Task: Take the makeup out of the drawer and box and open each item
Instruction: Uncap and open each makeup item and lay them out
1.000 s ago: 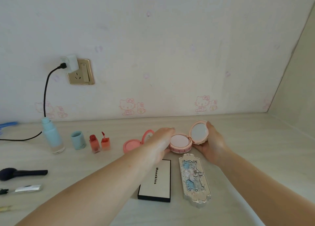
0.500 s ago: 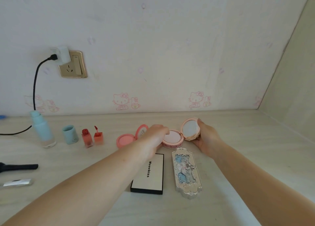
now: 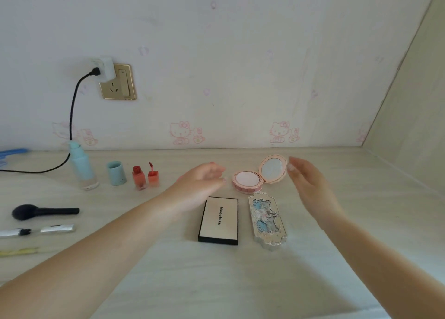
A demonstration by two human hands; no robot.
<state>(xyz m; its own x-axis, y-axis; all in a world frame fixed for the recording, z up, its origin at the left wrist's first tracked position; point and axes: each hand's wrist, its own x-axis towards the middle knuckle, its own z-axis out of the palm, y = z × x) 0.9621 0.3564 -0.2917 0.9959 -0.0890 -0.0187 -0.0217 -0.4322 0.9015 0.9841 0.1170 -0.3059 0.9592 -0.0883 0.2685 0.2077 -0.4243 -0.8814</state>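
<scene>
Both hands hold nothing, fingers loosely spread: left hand (image 3: 201, 185) just left of the open pink compact (image 3: 258, 177), right hand (image 3: 307, 183) just right of its raised lid. Compact rests on the desk (image 3: 240, 275), behind the ornate palette (image 3: 267, 221).

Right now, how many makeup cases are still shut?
2. The black-edged Mooekiss palette lies between the arms, and the ornate blue case lies right beside it. The left hand may hide another compact behind it.
</scene>
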